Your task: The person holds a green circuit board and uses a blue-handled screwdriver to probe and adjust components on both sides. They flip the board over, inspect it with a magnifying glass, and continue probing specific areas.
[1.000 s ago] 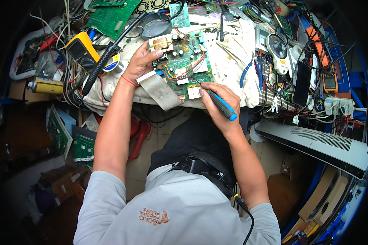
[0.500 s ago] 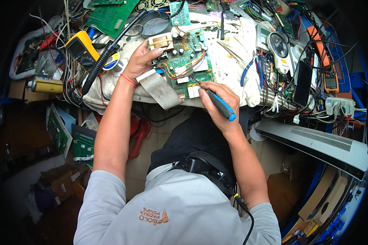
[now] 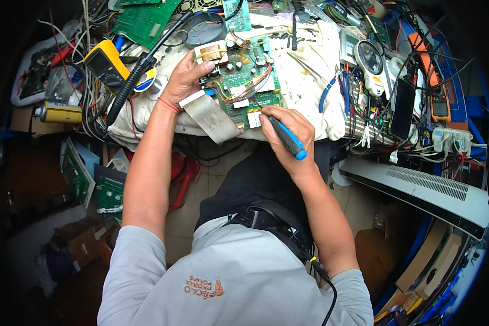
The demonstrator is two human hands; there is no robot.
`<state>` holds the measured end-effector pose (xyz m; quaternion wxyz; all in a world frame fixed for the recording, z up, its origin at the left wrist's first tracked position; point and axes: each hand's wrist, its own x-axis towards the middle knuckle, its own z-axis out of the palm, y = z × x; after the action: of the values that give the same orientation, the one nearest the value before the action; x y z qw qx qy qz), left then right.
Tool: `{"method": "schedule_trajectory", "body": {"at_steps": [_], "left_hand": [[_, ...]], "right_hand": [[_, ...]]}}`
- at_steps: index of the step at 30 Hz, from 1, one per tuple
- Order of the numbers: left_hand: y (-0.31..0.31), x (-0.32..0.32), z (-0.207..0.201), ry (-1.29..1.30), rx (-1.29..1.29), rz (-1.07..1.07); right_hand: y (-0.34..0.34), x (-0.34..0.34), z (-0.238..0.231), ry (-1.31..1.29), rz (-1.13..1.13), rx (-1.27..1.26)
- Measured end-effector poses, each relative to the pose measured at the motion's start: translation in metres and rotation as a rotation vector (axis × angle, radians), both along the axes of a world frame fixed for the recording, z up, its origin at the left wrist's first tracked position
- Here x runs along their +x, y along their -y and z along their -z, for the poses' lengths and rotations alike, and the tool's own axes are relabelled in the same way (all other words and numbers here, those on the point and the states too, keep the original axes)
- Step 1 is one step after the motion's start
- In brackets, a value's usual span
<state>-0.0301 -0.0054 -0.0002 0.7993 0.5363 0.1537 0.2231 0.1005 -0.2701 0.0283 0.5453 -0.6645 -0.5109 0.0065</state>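
One cloth-covered tabletop (image 3: 312,95); PCB (image 3: 239,77) held over its near side. L hand (image 3: 190,76) grips PCB's left edge; R hand (image 3: 299,131), closed round blue/blk tool (image 3: 287,137), edged slightly left vs ½ s ago, PCB barely shifted: prob. same work spot, tip contact unclear. Grey ribbon cable (image 3: 209,117) overlaps PCB's near-left corner; yellow multimeter (image 3: 106,64) off L; thin wires (image 3: 261,84) partly mask PCB.
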Motion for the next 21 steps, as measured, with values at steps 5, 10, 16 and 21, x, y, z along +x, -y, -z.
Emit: {"method": "schedule_trajectory", "body": {"at_steps": [5,10,16,21], "left_hand": [[0.001,0.001,-0.001,0.021,0.016,0.003],[0.000,0.001,0.000,-0.005,-0.039,-0.023],[0.001,0.001,-0.001,-0.011,-0.021,-0.033],[0.002,0.001,-0.002,-0.001,-0.021,-0.031]], "right_hand": [[-0.011,-0.002,-0.001,0.167,0.024,-0.085],[-0.005,0.005,0.002,-0.051,0.009,0.004],[0.004,0.003,0.008,-0.114,0.022,-0.005],[0.000,0.006,0.004,-0.002,-0.027,-0.018]]}}
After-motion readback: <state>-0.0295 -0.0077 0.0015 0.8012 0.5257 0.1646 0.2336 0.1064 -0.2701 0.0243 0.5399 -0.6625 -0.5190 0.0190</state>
